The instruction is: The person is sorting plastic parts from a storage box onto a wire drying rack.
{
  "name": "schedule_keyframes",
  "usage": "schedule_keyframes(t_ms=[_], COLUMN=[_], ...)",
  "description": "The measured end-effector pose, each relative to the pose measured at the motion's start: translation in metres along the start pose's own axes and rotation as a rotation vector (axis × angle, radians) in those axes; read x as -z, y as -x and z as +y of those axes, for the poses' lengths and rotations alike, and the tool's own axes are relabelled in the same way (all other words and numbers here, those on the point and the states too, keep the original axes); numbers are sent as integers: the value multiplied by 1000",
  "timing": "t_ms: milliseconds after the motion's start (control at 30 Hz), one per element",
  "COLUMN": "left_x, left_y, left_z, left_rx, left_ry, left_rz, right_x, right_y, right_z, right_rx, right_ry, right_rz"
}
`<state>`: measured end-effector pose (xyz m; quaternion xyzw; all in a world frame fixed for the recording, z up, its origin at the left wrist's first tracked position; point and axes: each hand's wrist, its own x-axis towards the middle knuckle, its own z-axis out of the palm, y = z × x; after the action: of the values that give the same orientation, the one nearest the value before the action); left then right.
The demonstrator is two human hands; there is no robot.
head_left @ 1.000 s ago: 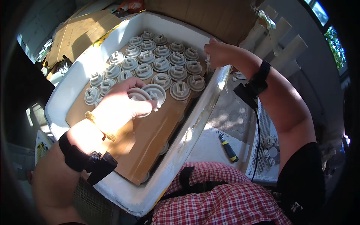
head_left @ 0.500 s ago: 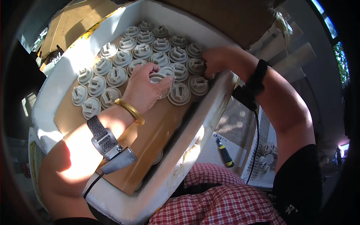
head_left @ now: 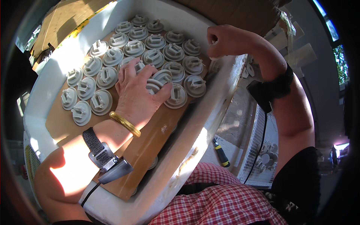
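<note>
Rows of round white plastic caps, each with a raised slotted block on top, stand on a brown cardboard sheet inside a large white tub. My left hand is over the middle of them, thumb and fingers closed around a loose cap. A second tilted cap touches its fingers; the palm hides others beneath. Above the tub's right rim, my right hand is curled like a fist. Slivers of a white piece show between and below its fingers, mostly hidden.
The white tub's thick rim runs between me and the caps. A black and yellow utility knife lies outside it on the right, beside a white mesh basket holding more round white pieces. Cables hang from both wrist straps. Cardboard stands behind.
My right hand has lifted from beside the right-hand caps to above the rim, curled around a white piece. My left hand stays over the middle caps, its fingers spread wider. The view has shifted slightly.
</note>
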<state>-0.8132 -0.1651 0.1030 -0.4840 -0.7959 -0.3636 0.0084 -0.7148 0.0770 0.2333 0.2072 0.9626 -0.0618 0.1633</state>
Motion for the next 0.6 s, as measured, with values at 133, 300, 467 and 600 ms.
schedule_keyframes(t_ms=[133,300,467,600], left_x=[0,7,9,10], left_y=[0,-3,-1,0], left_z=[0,2,2,5], left_rx=[-37,-85,-101,-125], left_ry=[-8,12,15,-32], left_rz=[8,-33,-33,-43], right_x=[-7,-35,-49,-47], right_y=[-7,-19,-32,-30], right_z=[8,10,-2,16], right_rx=[-71,-33,28,204], right_ry=[53,484,801,780], right_rz=[-81,-74,-265,-156])
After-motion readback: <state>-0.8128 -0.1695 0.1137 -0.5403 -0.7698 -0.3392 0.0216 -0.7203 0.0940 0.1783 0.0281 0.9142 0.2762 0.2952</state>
